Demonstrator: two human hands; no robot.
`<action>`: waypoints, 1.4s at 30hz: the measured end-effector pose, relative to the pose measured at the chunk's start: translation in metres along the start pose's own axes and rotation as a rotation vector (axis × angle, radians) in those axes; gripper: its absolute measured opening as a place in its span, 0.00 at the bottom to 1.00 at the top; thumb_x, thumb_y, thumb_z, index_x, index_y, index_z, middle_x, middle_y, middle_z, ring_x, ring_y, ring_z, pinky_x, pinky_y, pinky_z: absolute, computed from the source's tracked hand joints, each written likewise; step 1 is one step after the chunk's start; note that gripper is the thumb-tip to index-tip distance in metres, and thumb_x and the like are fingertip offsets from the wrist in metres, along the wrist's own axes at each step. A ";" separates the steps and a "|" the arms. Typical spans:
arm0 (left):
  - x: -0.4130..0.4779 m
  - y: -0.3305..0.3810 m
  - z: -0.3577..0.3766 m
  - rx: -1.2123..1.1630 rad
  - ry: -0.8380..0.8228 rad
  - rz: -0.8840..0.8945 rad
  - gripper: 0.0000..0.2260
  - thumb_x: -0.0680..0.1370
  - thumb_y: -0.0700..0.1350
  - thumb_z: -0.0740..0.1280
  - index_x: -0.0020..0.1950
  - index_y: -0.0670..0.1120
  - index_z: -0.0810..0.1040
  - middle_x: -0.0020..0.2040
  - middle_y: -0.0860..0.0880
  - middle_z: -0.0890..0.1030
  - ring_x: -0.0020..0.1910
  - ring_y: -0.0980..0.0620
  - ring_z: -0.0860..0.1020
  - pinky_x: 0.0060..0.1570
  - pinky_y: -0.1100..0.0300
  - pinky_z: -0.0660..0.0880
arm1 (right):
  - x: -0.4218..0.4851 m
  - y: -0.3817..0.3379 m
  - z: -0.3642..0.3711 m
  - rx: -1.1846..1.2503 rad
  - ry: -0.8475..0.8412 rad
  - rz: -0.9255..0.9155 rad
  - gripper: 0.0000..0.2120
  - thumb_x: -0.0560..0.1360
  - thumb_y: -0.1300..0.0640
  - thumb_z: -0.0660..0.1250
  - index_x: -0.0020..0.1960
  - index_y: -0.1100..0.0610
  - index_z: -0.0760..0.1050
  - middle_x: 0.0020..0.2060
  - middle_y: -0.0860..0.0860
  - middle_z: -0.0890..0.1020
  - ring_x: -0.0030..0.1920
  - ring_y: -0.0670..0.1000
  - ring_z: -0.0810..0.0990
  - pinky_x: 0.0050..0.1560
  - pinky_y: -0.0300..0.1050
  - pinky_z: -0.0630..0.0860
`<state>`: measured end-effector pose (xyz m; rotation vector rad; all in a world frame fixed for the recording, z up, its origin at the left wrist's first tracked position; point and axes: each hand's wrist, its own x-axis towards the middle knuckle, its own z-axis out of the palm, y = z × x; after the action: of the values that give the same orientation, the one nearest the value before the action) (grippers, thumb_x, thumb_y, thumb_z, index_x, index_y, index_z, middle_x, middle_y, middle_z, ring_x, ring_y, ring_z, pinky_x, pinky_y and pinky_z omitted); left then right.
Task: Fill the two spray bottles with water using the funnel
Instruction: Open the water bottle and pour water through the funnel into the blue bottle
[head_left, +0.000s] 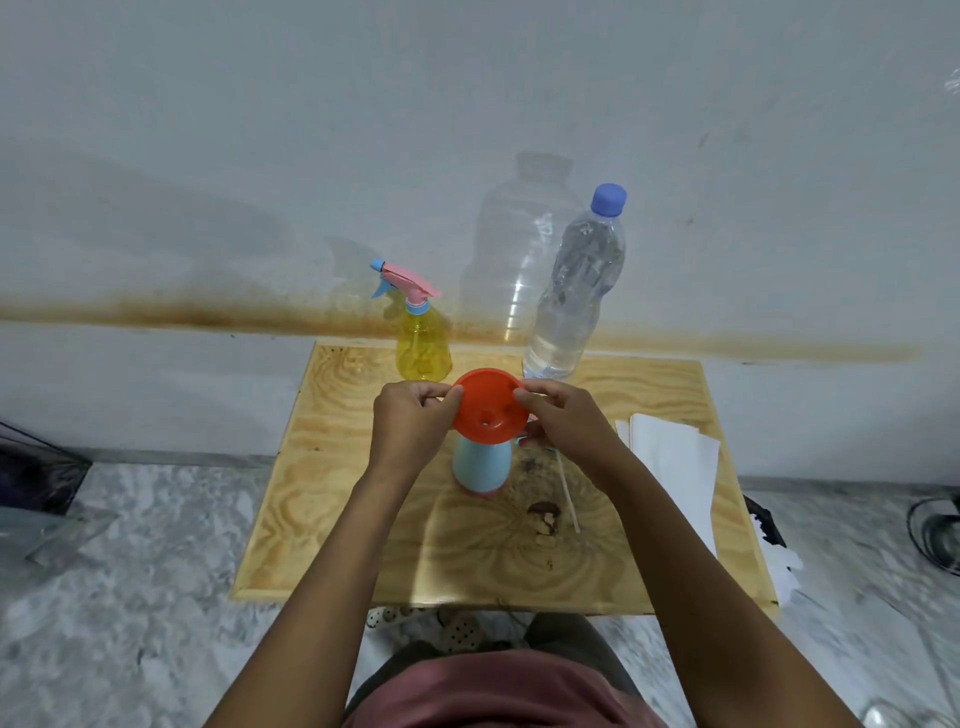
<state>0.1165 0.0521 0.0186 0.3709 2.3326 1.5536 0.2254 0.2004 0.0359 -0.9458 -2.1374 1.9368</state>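
I'm pinching the funnel (485, 405) by its rim with both hands, left hand (410, 421) at its 9 o'clock edge, right hand (561, 421) at about 2 o'clock, thumb and fingertips closing on the orange lip on each side. I'm gripping it from two sides so that I can keep the wide mouth level and steer the spout, which I can't see from up here, into the neck of the blue bottle (480, 467) directly below. That bottle is standing upright at the middle of the table (363, 519) with its top off, and whether the spout is already seated I cannot tell. A thin white tube (569, 491) is lying at the bottle's 4 o'clock, likely part of its sprayer, the rest hidden behind my right hand. The water bottle (576, 291) is waiting at 1 o'clock, cap (609, 199) on, within easy reach for pouring. The yellow bottle (423, 348) is sitting at 11 o'clock with its trigger head still fitted, so I'm judging it comes second. Paper (670, 457) is lying at 3 o'clock, handy for spills. Nothing is poured yet, as far as I'm seeing.
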 end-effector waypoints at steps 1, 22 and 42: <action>0.000 -0.001 0.001 0.013 0.000 -0.002 0.06 0.76 0.43 0.72 0.45 0.41 0.87 0.22 0.58 0.76 0.36 0.52 0.83 0.47 0.54 0.82 | 0.001 0.002 0.001 -0.013 0.002 0.009 0.13 0.80 0.57 0.66 0.63 0.59 0.78 0.42 0.51 0.83 0.34 0.46 0.84 0.37 0.40 0.82; 0.009 0.034 0.009 0.159 0.041 0.152 0.16 0.76 0.57 0.70 0.60 0.51 0.81 0.46 0.53 0.80 0.45 0.54 0.79 0.45 0.57 0.78 | 0.017 0.003 -0.051 -0.222 0.325 -0.227 0.10 0.80 0.53 0.63 0.57 0.54 0.80 0.46 0.47 0.84 0.45 0.46 0.83 0.40 0.31 0.74; 0.097 0.116 0.132 -0.059 -0.149 0.235 0.28 0.67 0.51 0.79 0.65 0.55 0.75 0.56 0.56 0.81 0.55 0.57 0.80 0.53 0.59 0.79 | 0.109 -0.108 -0.109 -0.269 0.243 -0.471 0.20 0.77 0.51 0.70 0.67 0.53 0.74 0.59 0.43 0.79 0.58 0.41 0.77 0.64 0.39 0.74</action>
<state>0.0845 0.2443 0.0669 0.7424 2.1871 1.6323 0.1501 0.3502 0.1210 -0.5947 -2.2495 1.2757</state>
